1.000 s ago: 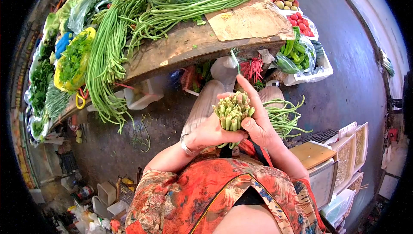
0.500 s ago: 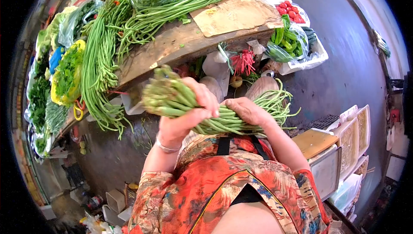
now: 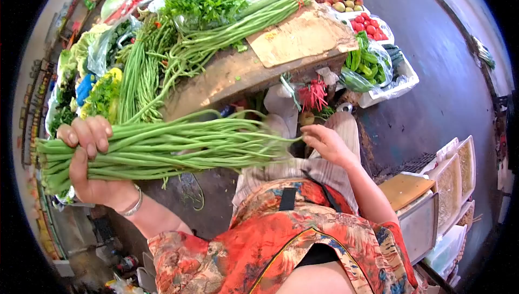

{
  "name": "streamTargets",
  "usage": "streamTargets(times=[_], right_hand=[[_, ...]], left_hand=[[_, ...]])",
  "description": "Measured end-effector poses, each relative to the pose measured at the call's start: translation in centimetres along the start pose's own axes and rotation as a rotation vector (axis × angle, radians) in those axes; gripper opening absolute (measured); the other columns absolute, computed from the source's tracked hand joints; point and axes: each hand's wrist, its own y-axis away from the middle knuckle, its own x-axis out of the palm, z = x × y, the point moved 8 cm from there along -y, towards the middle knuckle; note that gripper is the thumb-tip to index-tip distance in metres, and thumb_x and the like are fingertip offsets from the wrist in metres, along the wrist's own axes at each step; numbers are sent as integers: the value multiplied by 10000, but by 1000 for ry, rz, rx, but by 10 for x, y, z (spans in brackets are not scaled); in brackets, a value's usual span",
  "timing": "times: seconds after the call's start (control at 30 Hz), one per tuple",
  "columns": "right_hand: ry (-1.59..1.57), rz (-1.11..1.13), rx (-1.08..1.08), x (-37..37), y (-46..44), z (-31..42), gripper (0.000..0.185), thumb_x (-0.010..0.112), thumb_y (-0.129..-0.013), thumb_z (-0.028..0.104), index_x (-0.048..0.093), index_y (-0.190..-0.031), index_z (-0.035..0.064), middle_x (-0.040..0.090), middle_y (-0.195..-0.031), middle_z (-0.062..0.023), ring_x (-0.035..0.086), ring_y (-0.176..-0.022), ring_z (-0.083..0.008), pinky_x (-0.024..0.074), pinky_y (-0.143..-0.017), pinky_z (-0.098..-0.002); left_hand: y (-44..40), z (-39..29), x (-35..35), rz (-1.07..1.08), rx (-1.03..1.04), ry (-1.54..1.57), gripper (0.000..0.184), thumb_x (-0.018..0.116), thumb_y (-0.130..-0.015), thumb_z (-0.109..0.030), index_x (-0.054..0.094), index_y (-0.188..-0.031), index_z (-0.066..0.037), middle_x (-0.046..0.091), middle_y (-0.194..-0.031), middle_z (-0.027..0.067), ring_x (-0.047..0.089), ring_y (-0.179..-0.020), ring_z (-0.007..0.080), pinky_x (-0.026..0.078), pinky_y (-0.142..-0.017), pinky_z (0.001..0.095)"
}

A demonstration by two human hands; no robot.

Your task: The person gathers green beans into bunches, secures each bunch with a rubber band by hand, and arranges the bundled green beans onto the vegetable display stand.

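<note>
A bunch of long green yard-long beans (image 3: pixel 184 145) stretches sideways in front of me. My left hand (image 3: pixel 89 159) is wrapped round its thick left end, with the bean ends poking out past the fist. The thin tips point right and look slightly smeared. Close by those tips is my right hand (image 3: pixel 331 145), its fingers stretched out and holding nothing; whether a fingertip touches a bean I cannot tell. On the wooden table (image 3: pixel 216 83) beyond lie more long beans (image 3: pixel 141 75) and a leafy green bunch (image 3: pixel 203 2).
Cardboard (image 3: pixel 303 32) covers part of the table. Along its right side are tomatoes (image 3: pixel 369 26), bagged green peppers (image 3: pixel 367 61) and a white foam box (image 3: pixel 403 80). Red ties (image 3: pixel 312 95) hang under the table edge. Trays and containers (image 3: pixel 448 186) stand at my right.
My left hand has carried the bean bunch to the left, laying it out lengthwise. My right hand has let go of the middle and is now by the tips.
</note>
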Motion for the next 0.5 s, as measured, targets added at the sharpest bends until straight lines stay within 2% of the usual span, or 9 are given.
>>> streamTargets(times=[0.1,0.2,0.23,0.27,0.3,0.37,0.43,0.5], right_hand=[[-18,-6,-11,0,-1,1,330,604,-912,232,607,-1160,13,628,-1060,-181,614,-985,-337,482,-853,-397],[-50,-7,-26,0,-5,4,301,620,-900,190,612,-1137,5,631,-1028,-171,628,-921,-308,498,-800,-368],[-74,-13,-17,0,-6,3,292,623,-897,177,615,-1132,3,634,-1020,-165,632,-910,-289,500,-799,-359],[-94,-23,-6,0,-7,5,285,622,-896,165,617,-1129,1,635,-1016,-162,634,-907,-278,500,-800,-354],[-114,-34,6,0,-8,7,277,621,-894,153,619,-1126,0,636,-1012,-158,635,-905,-267,501,-802,-350],[-90,-33,-1,-3,-10,16,266,612,-898,136,619,-1126,-2,636,-1003,-147,629,-888,-250,500,-802,-339],[-44,-21,-27,-5,-17,17,245,610,-902,125,621,-1114,2,636,-993,-133,629,-869,-228,502,-784,-326],[-41,-42,-43,-15,-23,34,231,609,-902,116,622,-1104,4,636,-985,-126,629,-857,-215,503,-773,-318]], left_hand=[[4,-3,-10,-42,-7,-138,178,561,-795,-38,454,-934,-59,436,-745,45,445,-704,170,376,-730,323],[18,26,-14,-142,-175,-385,221,598,-734,11,481,-912,-47,492,-753,50,486,-701,161,413,-696,287],[23,37,-16,-120,-204,-491,196,600,-718,1,525,-892,-47,537,-755,57,517,-701,162,426,-659,274],[23,52,-16,-6,-218,-565,142,607,-723,-16,558,-852,-47,575,-767,64,546,-708,159,440,-663,269],[28,67,-13,-76,-290,-549,110,606,-732,-31,567,-834,-44,591,-778,58,553,-698,152,454,-657,272],[36,117,-29,-98,-414,-446,134,621,-764,-36,583,-893,-41,600,-788,47,566,-682,139,485,-634,280],[39,160,-44,-154,-482,-407,105,643,-774,-2,591,-856,-44,597,-767,34,592,-694,127,521,-637,296],[39,198,-54,-131,-539,-446,168,650,-783,16,615,-936,-43,615,-821,32,582,-674,127,525,-591,280]])
